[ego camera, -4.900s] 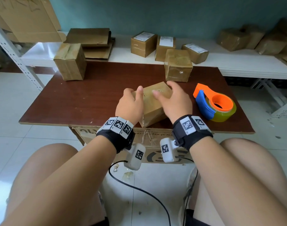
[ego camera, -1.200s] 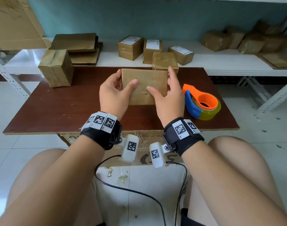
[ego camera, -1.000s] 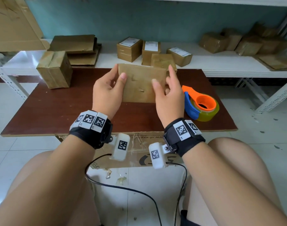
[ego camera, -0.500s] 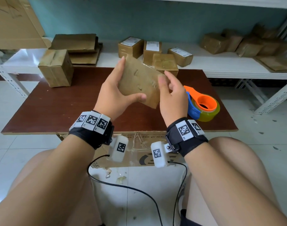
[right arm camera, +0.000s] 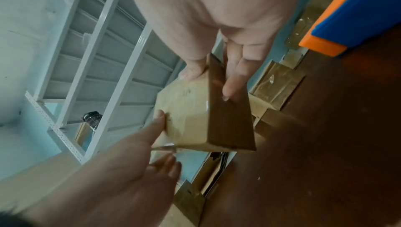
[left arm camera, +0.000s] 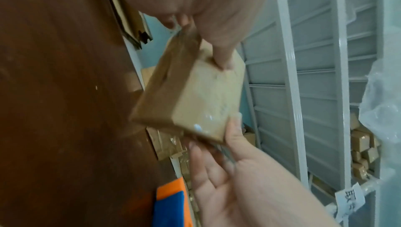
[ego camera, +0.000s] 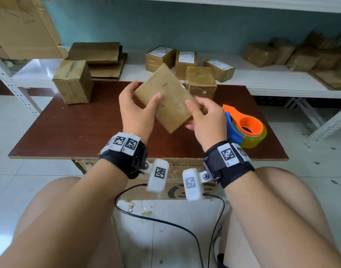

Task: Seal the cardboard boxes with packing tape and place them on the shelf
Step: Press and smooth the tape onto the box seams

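We've got the small flat brown cardboard box (ego camera: pixel 166 99) up in the air over the dark reddish-brown wooden table (ego camera: pixel 73 124), tilted on a diagonal, and it's held between both hands. Our left hand (ego camera: pixel 135 113) grips its far-left end, thumb pressed on the broad face that's turned toward us and fingers curled round behind. Our right hand (ego camera: pixel 206 120) pinches the near-right corner, thumb on that same face and the other fingers underneath. Glossy tape shows on the box's face in the left wrist view (left arm camera: pixel 196 104). Just to the right of the right hand, the orange and blue tape dispenser with its yellowish roll (ego camera: pixel 245 126) sits on the table. Right behind the held box, another taped brown cardboard box (ego camera: pixel 201 82) stands at the table's far edge, and a taller brown cardboard box (ego camera: pixel 73 82) stands well off to the left of our grip. Beyond all that, the white shelf (ego camera: pixel 262 78) carries three labelled brown boxes (ego camera: pixel 185 59).
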`<state>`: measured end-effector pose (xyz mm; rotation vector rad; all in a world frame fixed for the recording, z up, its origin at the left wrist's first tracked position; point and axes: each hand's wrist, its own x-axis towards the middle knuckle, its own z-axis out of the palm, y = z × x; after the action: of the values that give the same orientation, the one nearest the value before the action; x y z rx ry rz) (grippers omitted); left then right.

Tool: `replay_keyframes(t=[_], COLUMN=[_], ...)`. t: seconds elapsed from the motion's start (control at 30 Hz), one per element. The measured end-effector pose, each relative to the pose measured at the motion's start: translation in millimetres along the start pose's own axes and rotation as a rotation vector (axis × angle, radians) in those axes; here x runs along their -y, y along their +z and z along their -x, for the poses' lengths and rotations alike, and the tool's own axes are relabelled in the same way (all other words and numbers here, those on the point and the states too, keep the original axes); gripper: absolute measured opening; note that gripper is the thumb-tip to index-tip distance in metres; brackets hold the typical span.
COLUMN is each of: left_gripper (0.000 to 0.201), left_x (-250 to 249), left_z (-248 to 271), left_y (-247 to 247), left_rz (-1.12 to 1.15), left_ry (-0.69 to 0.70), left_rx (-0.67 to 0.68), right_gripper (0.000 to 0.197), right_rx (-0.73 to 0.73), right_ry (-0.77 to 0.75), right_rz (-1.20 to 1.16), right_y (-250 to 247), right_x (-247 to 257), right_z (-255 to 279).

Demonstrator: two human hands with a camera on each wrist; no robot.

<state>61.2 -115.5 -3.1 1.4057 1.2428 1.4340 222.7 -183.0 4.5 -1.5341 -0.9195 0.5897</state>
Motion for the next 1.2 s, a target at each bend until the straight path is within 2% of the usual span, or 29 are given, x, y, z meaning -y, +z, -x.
replay_keyframes(t=[0.07,0.13,0.2,0.27,0.37,0.4,0.5,0.53,0.6,0.7,0.8,0.9,0.97,1.03,1.1,1.17,1.2], left_gripper=[0.094,0.106,0.1,0.084,0.095,0.089,0.043,0.036,0.037,0.04,0.044,0.054,0.053,0.051,0.05,0.035,0.031], left_x=[4,7,11,10,7,5,-1,-4,-12,-24,-22,-19,-21,-23,-28,-25,-20], left_z=[2,2,0,0,2,2,-1,-2,0,2,-15,-49,-78,-107,-127,-142,-146], left_y=[13,20,21,19,17,17,15,13,11,15,26,37,44,54,62,67,68], left_rz=[0.123,0.181,0.159,0.138,0.153,0.172,0.262,0.342,0.529,0.601,0.569,0.592,0.604,0.516,0.389,0.302,0.286], left_ry=[-0.198,-0.406,-0.588,-0.703,-0.776,-0.77,-0.734,-0.723,-0.685,-0.575,-0.439,-0.428,-0.439,-0.382,-0.317,-0.268,-0.241], left_rx=[-0.02,-0.019,-0.056,-0.071,-0.012,0.0,-0.01,0.002,0.094,0.226,0.174,0.071,0.091,0.156,0.179,0.156,0.163], right_gripper=[0.039,0.045,0.053,0.054,0.05,0.05,0.055,0.058,0.064,0.07,0.076,0.079,0.08,0.082,0.074,0.055,0.055], right_rx=[0.048,0.114,0.187,0.203,0.189,0.21,0.259,0.243,0.188,0.192,0.253,0.262,0.268,0.263,0.252,0.266,0.279], right_ry=[-0.022,-0.126,-0.216,-0.262,-0.302,-0.293,-0.248,-0.228,-0.182,-0.099,-0.118,-0.156,-0.079,0.036,0.102,0.094,0.089], right_rz=[0.024,0.184,0.373,0.512,0.615,0.582,0.452,0.409,0.289,0.065,-0.017,-0.05,-0.167,-0.25,-0.258,-0.232,-0.227], right_y=[7,14,16,14,8,6,1,0,0,10,26,33,34,38,46,56,61], right_x=[1,-4,-4,-1,7,9,9,5,-4,-18,-14,6,17,24,32,37,36], right_z=[9,14,18,18,12,9,2,-1,-6,-11,-23,-49,-74,-100,-122,-138,-145])
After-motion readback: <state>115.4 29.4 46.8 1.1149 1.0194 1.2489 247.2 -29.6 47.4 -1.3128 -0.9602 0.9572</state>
